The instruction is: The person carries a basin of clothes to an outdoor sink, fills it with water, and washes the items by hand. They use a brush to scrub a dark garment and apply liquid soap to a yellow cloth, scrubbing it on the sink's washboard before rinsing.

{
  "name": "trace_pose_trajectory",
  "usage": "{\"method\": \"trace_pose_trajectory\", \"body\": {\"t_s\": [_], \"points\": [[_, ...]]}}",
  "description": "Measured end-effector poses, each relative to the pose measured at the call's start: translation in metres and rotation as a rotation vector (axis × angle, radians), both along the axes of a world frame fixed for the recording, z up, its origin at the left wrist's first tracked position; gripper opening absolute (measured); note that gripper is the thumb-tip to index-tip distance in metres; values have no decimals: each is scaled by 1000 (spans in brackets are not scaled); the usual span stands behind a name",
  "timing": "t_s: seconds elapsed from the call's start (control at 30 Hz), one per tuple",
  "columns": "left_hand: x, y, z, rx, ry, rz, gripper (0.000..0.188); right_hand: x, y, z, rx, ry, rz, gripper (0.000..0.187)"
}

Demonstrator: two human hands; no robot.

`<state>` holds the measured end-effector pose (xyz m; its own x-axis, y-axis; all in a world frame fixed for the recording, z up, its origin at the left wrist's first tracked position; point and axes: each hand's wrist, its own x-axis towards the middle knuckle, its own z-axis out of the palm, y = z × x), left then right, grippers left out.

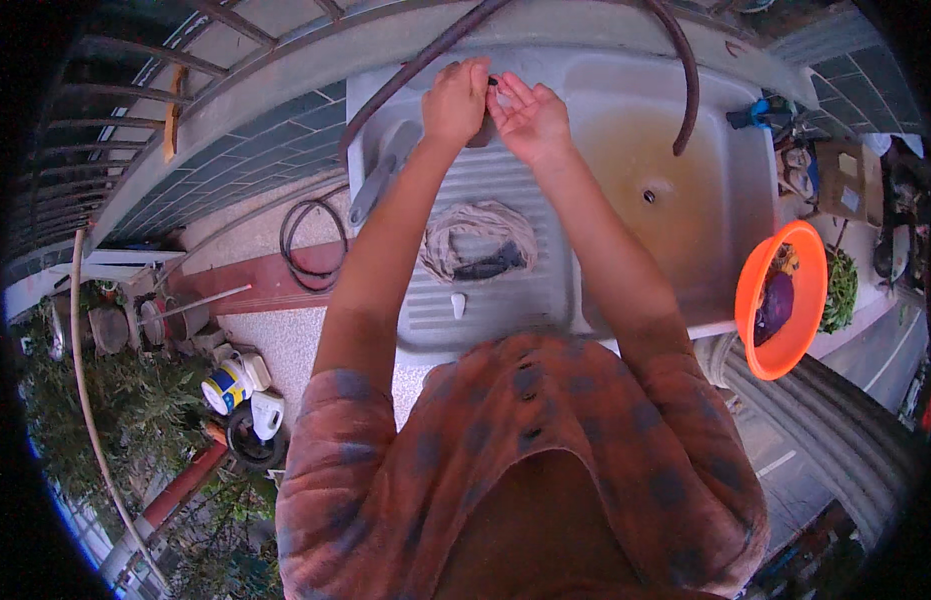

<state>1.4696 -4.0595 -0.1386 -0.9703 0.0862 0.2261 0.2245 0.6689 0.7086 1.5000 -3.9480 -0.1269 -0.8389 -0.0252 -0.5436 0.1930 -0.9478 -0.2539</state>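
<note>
Both arms reach to the far side of a pale laundry sink (417,335). My left hand (457,102) has its fingers pressed together beside a small dark piece (493,82), whose kind I cannot make out. Close to its right, my right hand (531,120) is turned palm up with its fingers loosely spread and nothing plainly in them. Below the hands, on the ribbed washboard, lies a ring of wet beige cloth (447,232) with a dark cloth (490,262) at its near side. A small white scoop-like piece (458,305) rests nearer to me.
Shallow brownish water covers the right basin (730,215); a dark hose (688,90) hangs over it. An orange basin (813,290) holding coloured cloth stands at the right. A grey brush-like tool (370,190) lies at the sink's left edge, near a coiled black hose (285,245).
</note>
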Motion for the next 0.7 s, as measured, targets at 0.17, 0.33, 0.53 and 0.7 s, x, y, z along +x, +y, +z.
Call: {"method": "trace_pose_trajectory", "body": {"t_s": [0.17, 0.33, 0.53, 0.7], "points": [[-14, -4, 3, 74, -17, -10, 38, -3, 0, 3, -33, 53, 33, 37], [-13, -11, 9, 97, -58, -19, 40, -9, -7, 4, -61, 106, 82, 37], [-9, -19, -6, -12, 5, -68, 39, -4, -11, -5, -2, 63, 56, 37], [-8, -33, -13, 20, 201, -63, 39, 36, 7, -13, 36, 66, 76, 33]]}}
